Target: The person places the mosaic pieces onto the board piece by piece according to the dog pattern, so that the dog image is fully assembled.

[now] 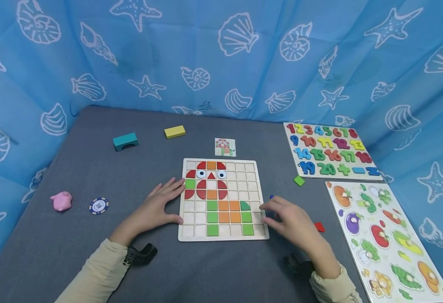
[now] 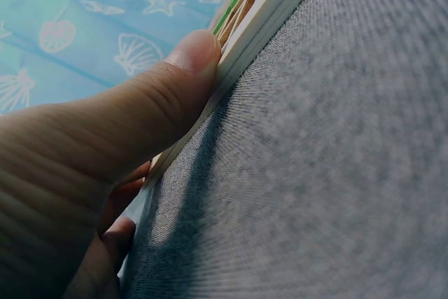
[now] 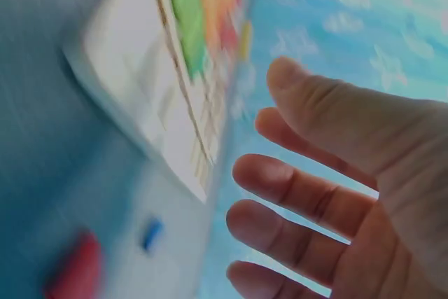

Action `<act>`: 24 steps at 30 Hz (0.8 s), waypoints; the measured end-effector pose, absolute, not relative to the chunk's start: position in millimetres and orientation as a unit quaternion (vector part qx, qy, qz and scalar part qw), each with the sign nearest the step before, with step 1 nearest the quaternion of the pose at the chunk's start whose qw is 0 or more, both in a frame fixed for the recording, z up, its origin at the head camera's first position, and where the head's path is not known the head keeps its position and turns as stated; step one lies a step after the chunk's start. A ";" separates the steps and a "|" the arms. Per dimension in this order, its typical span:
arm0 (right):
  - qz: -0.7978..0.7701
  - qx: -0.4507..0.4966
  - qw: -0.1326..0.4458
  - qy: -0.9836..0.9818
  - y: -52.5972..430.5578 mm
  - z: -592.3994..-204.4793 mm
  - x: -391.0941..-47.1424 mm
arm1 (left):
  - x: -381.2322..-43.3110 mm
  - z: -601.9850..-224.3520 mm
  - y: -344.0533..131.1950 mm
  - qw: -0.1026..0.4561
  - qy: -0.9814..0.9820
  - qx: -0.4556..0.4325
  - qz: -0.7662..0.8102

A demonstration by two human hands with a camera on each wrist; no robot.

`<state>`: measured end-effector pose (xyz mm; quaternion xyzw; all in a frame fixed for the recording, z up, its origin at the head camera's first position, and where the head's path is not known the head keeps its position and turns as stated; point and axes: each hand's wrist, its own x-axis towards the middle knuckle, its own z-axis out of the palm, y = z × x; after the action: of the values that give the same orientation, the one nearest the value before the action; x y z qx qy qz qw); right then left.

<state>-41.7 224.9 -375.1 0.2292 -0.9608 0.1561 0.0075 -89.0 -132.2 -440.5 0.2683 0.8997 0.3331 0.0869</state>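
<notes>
A wooden grid board (image 1: 225, 240) lies in the middle of the table, with red, green and orange pieces and two eye pieces set in its squares. My left hand (image 1: 151, 208) rests along the board's left edge, fingers spread. In the left wrist view the left thumb (image 2: 185, 68) touches the board's side. My right hand (image 1: 293, 219) hovers by the lower right edge. The right wrist view shows its fingers (image 3: 262, 225) loosely bent with nothing between them. Behind the board lies a small picture card (image 1: 225, 147) with a similar coloured pattern.
A red piece (image 1: 319, 227), a green square (image 1: 299, 181) and a small blue thing (image 3: 151, 234) lie right of the board. Farther right are a number puzzle (image 1: 332, 149) and a vegetable puzzle (image 1: 389, 240). Teal (image 1: 126, 141) and yellow (image 1: 174, 131) blocks, a pink pig (image 1: 61, 201) and a poker chip (image 1: 99, 205) sit left.
</notes>
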 end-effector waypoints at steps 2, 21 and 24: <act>0.157 0.211 0.037 -0.964 235.9 -368.1 -45.0 | -89.2 -439.7 -131.4 0.088 0.900 0.268 0.333; 0.118 0.127 -0.109 -0.979 286.3 -372.3 -41.4 | -88.5 -443.7 -131.1 0.083 0.901 0.266 0.331; 0.122 0.141 -0.105 -0.977 285.9 -378.9 -36.1 | -88.4 -443.5 -131.3 0.087 0.901 0.264 0.334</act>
<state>-36.1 285.9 -378.9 0.1409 -0.9769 0.1222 -0.1046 -88.4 -131.3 -443.5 0.2644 0.9006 0.3337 0.0874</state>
